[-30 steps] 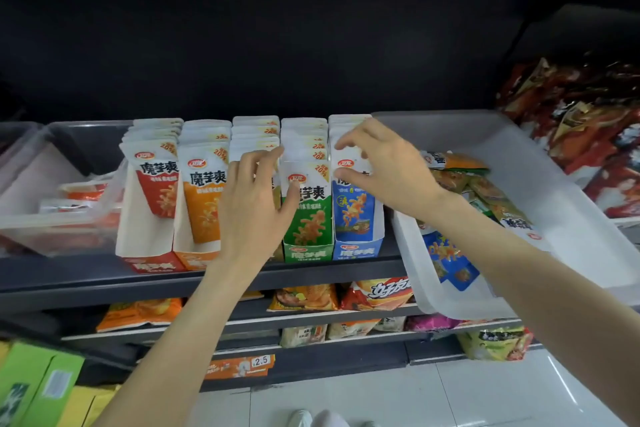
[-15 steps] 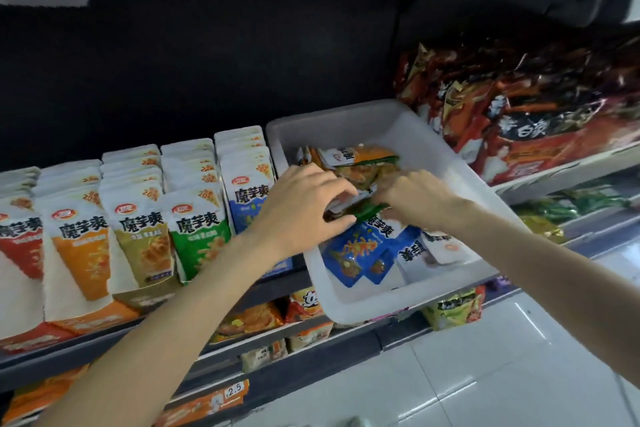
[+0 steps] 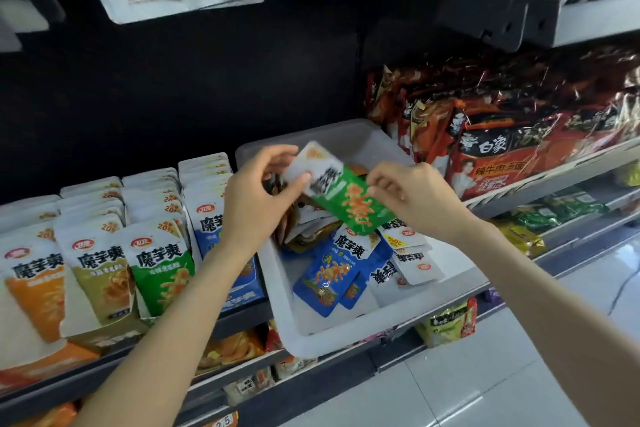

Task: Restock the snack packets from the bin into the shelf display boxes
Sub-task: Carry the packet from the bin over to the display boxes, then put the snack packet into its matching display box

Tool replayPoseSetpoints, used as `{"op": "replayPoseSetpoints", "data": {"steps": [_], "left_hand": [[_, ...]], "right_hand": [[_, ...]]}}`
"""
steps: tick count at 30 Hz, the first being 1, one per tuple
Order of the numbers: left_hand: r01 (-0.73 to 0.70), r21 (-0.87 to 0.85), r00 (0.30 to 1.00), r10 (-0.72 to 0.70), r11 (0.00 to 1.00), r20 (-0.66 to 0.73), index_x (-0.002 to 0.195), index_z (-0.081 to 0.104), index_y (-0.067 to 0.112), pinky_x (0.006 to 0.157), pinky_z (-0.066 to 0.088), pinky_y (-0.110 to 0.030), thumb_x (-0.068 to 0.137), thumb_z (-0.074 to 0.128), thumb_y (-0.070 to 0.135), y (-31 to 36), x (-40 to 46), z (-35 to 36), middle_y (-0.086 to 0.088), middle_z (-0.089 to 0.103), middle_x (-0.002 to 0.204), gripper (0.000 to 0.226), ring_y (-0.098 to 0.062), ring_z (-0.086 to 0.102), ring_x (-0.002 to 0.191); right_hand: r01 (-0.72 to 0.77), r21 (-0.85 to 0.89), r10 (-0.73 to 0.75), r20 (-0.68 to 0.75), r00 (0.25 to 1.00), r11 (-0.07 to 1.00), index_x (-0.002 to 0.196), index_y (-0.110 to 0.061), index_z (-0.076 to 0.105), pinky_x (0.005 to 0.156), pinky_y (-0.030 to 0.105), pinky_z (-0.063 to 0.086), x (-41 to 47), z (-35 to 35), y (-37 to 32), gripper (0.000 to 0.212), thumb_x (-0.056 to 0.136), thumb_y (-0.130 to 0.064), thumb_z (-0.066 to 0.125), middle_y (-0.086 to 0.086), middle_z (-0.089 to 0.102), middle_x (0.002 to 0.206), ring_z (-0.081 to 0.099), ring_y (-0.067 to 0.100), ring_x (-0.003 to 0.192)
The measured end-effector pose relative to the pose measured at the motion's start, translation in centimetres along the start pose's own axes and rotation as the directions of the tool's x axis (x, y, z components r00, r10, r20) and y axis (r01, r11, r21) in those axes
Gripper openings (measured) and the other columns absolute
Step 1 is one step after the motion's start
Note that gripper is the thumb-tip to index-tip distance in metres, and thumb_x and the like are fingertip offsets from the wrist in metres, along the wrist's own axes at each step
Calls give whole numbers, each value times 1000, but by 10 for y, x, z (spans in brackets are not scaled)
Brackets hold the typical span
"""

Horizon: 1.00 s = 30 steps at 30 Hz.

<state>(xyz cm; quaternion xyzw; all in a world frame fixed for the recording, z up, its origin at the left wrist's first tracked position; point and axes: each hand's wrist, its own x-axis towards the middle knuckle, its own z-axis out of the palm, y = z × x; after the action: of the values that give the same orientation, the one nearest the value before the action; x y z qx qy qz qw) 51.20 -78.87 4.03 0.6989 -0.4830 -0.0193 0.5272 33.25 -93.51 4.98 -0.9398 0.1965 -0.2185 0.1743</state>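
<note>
The green snack packet (image 3: 341,189) is up in the air over the white bin (image 3: 332,333), held between two hands. The left hand (image 3: 258,198) pinches the white top end with thumb and fingers. The right hand (image 3: 412,196) pinches the green edge on the other side. Two hands hold it, I think, so it stays flat and can be turned the right way up before it goes in a box.

The bin sits on the shelf (image 3: 242,319), just beside the display boxes. That keeps the loose packets close, so each trip is short. More packets lie in the bin below the hands, among them blue packets (image 3: 329,274) and white-backed ones (image 3: 412,260), all mixed up and facing different ways.

To the left, the display boxes stand in a row with packets lined up upright, faces forward, so shoppers can read them. The green box (image 3: 162,274) holds the matching color, so this packet probably belongs there. The blue box (image 3: 211,229) is next to the bin, partly hidden by the left arm.

Farther back on the right, big red noodle bags (image 3: 502,156) are stacked on the next shelf.
</note>
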Motion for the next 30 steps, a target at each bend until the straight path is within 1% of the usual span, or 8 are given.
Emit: {"op": "replayPoseSetpoints", "data": {"steps": [3,6,8,12,15,20,28,30], "left_hand": [[203,-297,979,-193,933,61,119,53,29,85,49,-18,83,70,25,14,-3,-3,11,65,111,40,0,62,97],[319,-396,939,-229,861,258,112,56,32,82,51,-24,77,68,35,21,-8,-1,12,69,103,37,-2,65,97],[276,-357,948,-191,892,256,102,59,34,79,53,-27,81,69,24,23,-12,-1,12,70,92,25,-6,66,91],[122,-230,977,-76,965,200,96,61,32,70,54,-23,84,70,11,23,-18,-14,3,69,85,26,-10,67,76],[55,-136,990,-36,989,133,90,62,37,66,49,-12,81,72,9,21,-29,-35,9,67,78,32,-1,63,68],[-40,47,992,45,998,-115,95,60,40,70,48,-8,81,73,12,11,-49,-95,27,65,77,34,5,63,73],[186,180,970,-151,966,-192,94,55,34,65,54,-19,81,73,21,-38,-91,-159,25,64,93,26,0,66,72],[259,252,961,-222,932,-168,98,50,33,62,52,-20,80,74,26,-47,-96,-162,20,63,88,31,2,63,68]], "right_hand": [[-234,537,271,11,963,810,83,-19,60,61,13,50,-13,-9,-14,10,90,-12,62,-9,67,71,62,-1,58],[-273,701,319,69,945,659,84,-16,60,58,17,49,-20,-5,-28,9,90,-9,60,-9,67,62,57,4,53],[-265,762,317,84,945,590,88,-11,60,58,19,51,-21,0,-36,5,90,-6,59,-6,68,65,59,5,57],[-240,735,335,19,942,634,115,-15,51,66,26,55,-11,0,-50,33,85,-15,66,4,68,94,66,13,77],[-86,640,193,-99,976,764,125,-27,42,61,25,57,3,-10,-74,53,82,-18,71,1,68,99,69,14,76],[70,567,-53,-45,998,821,102,-19,51,53,24,56,36,-2,-128,25,85,-11,68,-5,70,93,70,9,74],[154,518,-234,92,968,841,97,-15,49,65,38,59,76,82,-181,21,87,-12,67,4,68,90,71,13,73],[180,407,-246,115,962,895,109,-14,51,60,30,55,76,97,-185,25,89,-17,66,5,67,84,69,9,67]]}}
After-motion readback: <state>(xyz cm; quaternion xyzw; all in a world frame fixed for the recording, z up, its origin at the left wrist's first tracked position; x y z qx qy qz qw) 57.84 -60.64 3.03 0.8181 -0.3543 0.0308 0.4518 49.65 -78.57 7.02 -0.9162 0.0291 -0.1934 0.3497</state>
